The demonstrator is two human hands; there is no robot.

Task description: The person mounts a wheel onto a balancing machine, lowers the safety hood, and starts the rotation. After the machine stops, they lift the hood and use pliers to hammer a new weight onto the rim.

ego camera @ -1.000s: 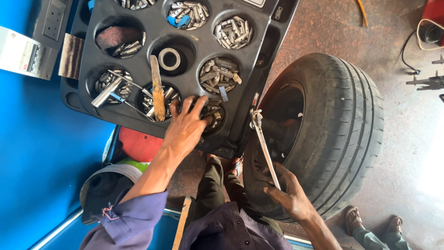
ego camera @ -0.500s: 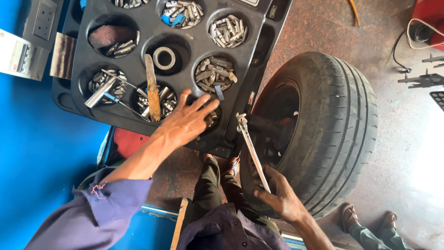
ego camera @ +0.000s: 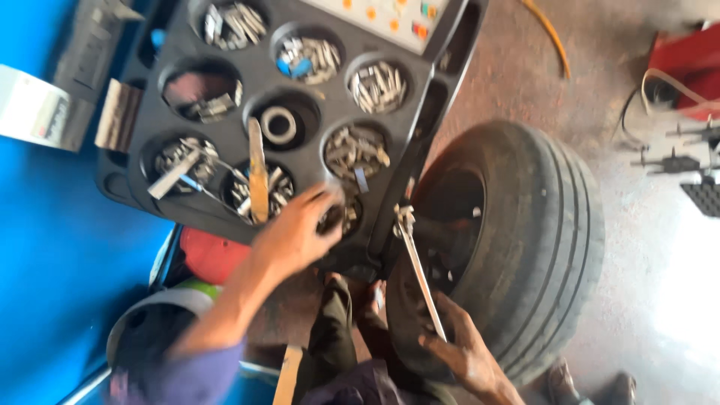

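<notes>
The left hand [ego camera: 296, 232] has slid right along the tray [ego camera: 225, 75], fingers now curled over a near cup of weights [ego camera: 341, 214]. The right hand [ego camera: 461, 349] stays gripped on the pliers [ego camera: 420, 274] beside the tyre [ego camera: 525, 247].

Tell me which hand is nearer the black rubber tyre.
Right. The right hand grips a long metal tool against the black rubber tyre; the left hand reaches into the black compartment tray beside it.
</notes>
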